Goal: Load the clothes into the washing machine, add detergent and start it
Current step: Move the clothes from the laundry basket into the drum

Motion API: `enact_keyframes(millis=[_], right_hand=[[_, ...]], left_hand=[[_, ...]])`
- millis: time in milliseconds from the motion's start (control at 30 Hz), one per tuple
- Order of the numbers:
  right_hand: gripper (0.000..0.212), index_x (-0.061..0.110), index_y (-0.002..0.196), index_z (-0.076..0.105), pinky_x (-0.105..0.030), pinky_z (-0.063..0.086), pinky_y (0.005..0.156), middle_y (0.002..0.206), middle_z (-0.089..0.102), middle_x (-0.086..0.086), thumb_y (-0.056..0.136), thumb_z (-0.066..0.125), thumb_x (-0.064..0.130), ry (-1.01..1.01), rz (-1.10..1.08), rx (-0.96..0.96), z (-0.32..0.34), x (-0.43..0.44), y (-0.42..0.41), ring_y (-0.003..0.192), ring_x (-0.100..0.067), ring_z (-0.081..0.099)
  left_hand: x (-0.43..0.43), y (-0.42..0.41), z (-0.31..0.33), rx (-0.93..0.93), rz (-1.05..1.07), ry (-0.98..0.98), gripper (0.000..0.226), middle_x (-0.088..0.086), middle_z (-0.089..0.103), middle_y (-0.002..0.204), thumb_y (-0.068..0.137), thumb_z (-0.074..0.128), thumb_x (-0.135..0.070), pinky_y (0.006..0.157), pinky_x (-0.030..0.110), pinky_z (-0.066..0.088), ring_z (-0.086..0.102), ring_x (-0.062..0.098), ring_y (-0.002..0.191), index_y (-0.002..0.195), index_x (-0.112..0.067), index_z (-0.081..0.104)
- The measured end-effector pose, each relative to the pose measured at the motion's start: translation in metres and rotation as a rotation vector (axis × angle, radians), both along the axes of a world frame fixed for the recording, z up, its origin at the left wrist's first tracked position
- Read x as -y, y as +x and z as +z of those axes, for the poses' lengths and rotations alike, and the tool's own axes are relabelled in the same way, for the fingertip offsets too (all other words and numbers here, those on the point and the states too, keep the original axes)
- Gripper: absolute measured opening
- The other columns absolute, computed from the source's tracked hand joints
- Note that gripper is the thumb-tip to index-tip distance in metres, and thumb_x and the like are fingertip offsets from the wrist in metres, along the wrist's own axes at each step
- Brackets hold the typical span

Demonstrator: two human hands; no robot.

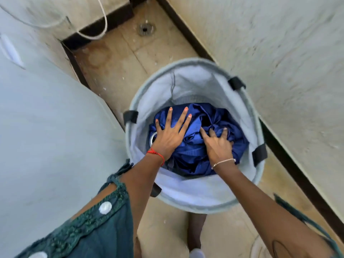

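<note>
A round grey fabric laundry basket [188,75] with black handle straps stands on the floor in front of me. Crumpled blue clothes [214,116] fill its bottom. My left hand [170,133] lies flat on the blue cloth with fingers spread, holding nothing. My right hand [217,142] presses into the pile on the right, its fingers curled into the cloth and partly buried. A small metallic round thing [153,139] shows beside my left thumb. The white washing machine [46,127] fills the left side; its opening is out of view.
A beige wall [279,62] with a dark skirting board runs along the right, close to the basket. The tiled floor [121,58] beyond the basket has a round drain [146,29]. A white hose [104,21] hangs at the top left.
</note>
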State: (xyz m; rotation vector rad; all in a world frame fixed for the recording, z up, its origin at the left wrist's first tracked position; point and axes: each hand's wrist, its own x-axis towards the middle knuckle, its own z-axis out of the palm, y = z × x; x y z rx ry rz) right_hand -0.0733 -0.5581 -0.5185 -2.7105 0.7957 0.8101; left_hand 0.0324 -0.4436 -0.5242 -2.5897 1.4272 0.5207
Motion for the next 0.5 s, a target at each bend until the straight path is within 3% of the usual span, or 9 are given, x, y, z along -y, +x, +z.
enact_keyframes(millis=[200, 367, 500], right_hand=[[0.055, 0.029, 0.147, 0.009, -0.069, 0.034, 0.097, 0.15, 0.029, -0.008, 0.098, 0.025, 0.009, -0.057, -0.007, 0.058, 0.145, -0.01, 0.0, 0.137, -0.053, 0.012], [0.06, 0.033, 0.147, 0.004, -0.068, 0.036, 0.095, 0.146, 0.036, -0.007, 0.098, 0.026, 0.007, -0.141, -0.024, 0.161, 0.278, -0.031, 0.008, 0.137, -0.051, 0.014], [0.065, 0.034, 0.146, -0.003, -0.062, 0.046, 0.088, 0.129, 0.05, -0.009, 0.097, 0.028, 0.005, -0.25, -0.013, 0.31, 0.381, -0.057, 0.013, 0.136, -0.048, 0.023]], left_hand=[[-0.004, -0.005, 0.134, 0.044, 0.07, -0.11, 0.098, -0.002, -0.042, 0.139, 0.09, 0.051, -0.011, 0.104, 0.073, 0.013, -0.018, 0.043, 0.14, 0.13, -0.02, -0.038], [-0.013, 0.008, 0.268, 0.162, 0.078, -0.224, 0.095, -0.001, -0.025, 0.155, 0.087, 0.046, 0.005, 0.103, 0.072, 0.018, -0.012, 0.043, 0.141, 0.137, -0.018, -0.032], [-0.029, 0.019, 0.384, 0.251, 0.119, -0.304, 0.09, -0.002, -0.013, 0.158, 0.086, 0.045, 0.01, 0.103, 0.071, 0.023, -0.004, 0.043, 0.142, 0.145, -0.015, -0.018]])
